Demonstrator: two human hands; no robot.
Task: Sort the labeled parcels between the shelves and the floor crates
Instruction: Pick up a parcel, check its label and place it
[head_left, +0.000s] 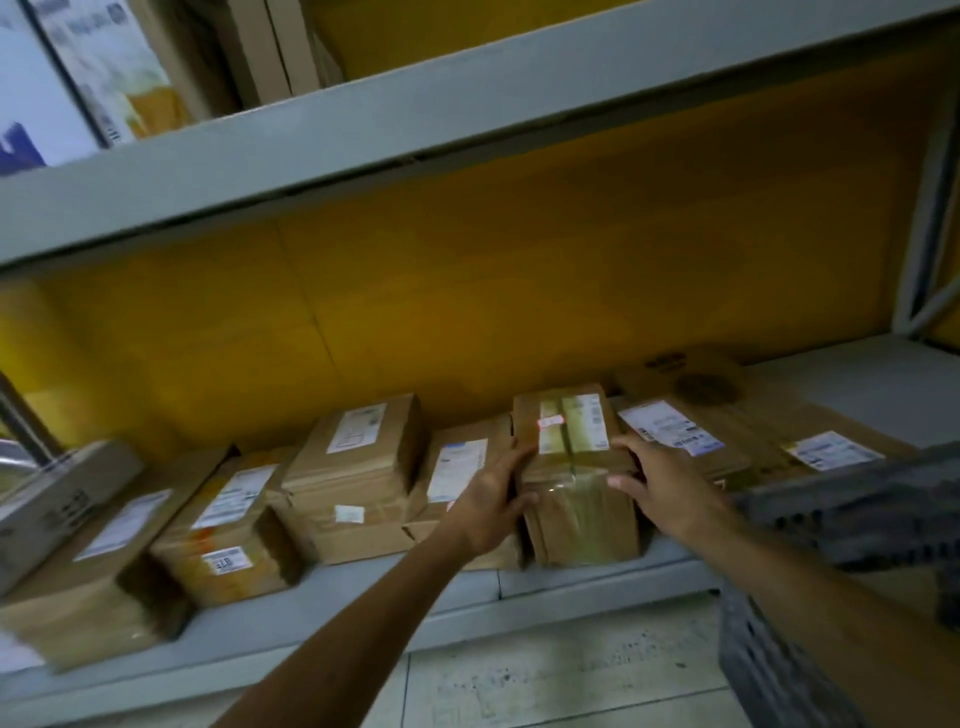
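**Taped parcel gripped at the shelf's front edge, neighbours tight on both sides**

Near: grey floor crate (831, 525) at lower right, its rim under the right forearm. One crate in view; contents not visible. Tiled floor (545, 675) below.

Hands: two. Left hand (491, 501) grips the left side of the taped parcel (576, 483), fingers wrapped along its top edge, thumb on its near face. Right hand (670, 488) presses the right side, fingers curled over its top edge. Both grasp the same box.

The taped parcel stands on the lower shelf (571, 577), right of centre, its near face close to the front edge, touching boxes on either side.

Risks, as I judge them:
- Glossy tape runs across the top and front; fingers could slip if the box is heavier than expected.
- Pulling it out may drag the low parcel (457, 467) on its left, or the flat parcels (727, 415) on its right, toward the front edge.
- The crate rim sits in the right forearm's path; a knock could loosen the hold.
- The frame is blurred and no label is readable, so mis-sorting is possible.

Count: roughly eight labelled parcels along this shelf, blur making it uncertain. Upper shelf (415, 119), far: several upright boxes, count unclear.
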